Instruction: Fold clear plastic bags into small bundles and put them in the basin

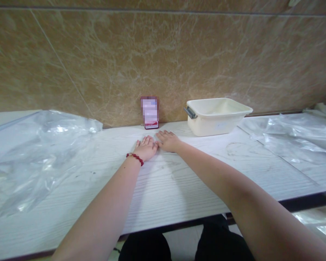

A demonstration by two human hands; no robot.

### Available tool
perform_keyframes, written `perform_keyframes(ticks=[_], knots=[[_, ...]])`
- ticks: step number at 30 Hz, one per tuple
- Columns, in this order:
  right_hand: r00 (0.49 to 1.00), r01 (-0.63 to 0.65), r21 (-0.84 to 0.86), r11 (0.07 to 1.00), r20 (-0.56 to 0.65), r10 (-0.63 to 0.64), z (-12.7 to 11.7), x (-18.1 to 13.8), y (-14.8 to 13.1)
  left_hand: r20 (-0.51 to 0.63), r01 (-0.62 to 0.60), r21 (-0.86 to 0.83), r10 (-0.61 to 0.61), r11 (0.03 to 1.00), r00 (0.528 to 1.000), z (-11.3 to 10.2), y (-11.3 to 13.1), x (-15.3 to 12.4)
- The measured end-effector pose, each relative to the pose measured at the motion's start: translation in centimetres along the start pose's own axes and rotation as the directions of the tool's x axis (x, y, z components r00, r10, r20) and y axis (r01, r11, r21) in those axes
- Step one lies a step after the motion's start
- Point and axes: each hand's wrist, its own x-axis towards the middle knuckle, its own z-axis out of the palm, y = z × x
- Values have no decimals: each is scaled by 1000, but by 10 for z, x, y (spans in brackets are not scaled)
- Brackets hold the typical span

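Note:
My left hand (146,148) lies flat, palm down, on the white wood-grain table (163,188), fingers stretched toward the wall; a red bead bracelet (135,158) circles its wrist. My right hand (167,140) rests flat beside it, fingers out, its fingertips touching the left hand. Neither hand holds anything. Just beyond the fingertips a small red-edged card or phone (150,112) leans upright against the brown marble wall.
A cream plastic tub (216,116) with a grey handle stands at the back right, near the wall. Crumpled clear plastic sheets lie on the left (43,152) and right (296,137) of the table. My dark-clothed knees show below the front edge.

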Motion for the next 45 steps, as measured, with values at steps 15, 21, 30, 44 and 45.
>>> perform_keyframes(ticks=[15,21,30,44,45], knots=[[982,117,69,991,143,-126,-23,-32,45,-24,91,22,-91,996,996,-5,-11,3],[982,112,77,991,142,-122,-25,-35,50,-32,141,49,-139,989,990,-7,-13,1],[977,123,75,990,165,-134,-21,-33,52,-187,-120,42,125,992,974,4,6,11],[992,126,42,991,5,-126,-30,-48,70,-77,33,71,-27,997,997,-1,-7,9],[984,174,50,984,-43,-172,-34,-51,72,-76,31,80,-25,996,997,-1,-7,8]])
